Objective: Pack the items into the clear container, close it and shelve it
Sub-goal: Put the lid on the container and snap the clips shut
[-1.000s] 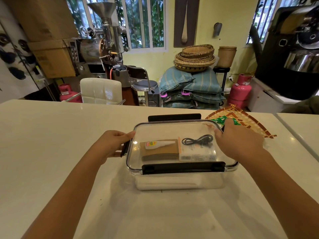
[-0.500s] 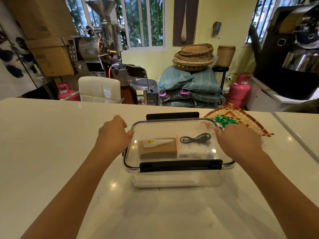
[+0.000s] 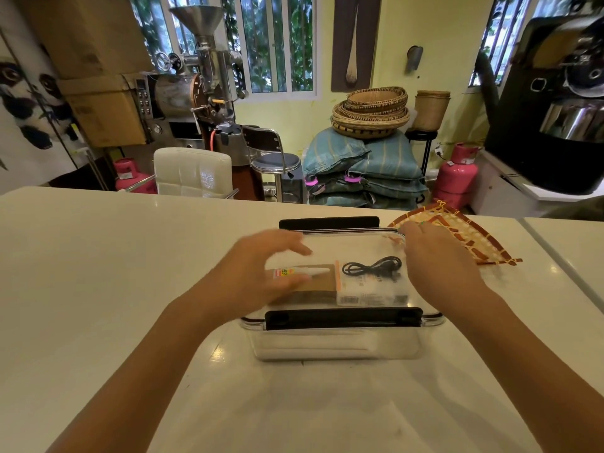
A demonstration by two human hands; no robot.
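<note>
The clear container sits on the worktop straight ahead of the person, its long axis running left to right, lid on and items visible inside. Both hands are spread open over the lid, grasping nothing: the left hand blurred above its left half, the right hand at its right end. The near black latch, probably still unfastened, lies between and just short of both.

one head-worn wide-angle view, set above the near edge of the white tabletop, facing forward and down. both forearms reach in from the bottom corners. the clear container sits close, centre frame, toward the far edge. beyond that edge the room bends with lens distortion.
</note>
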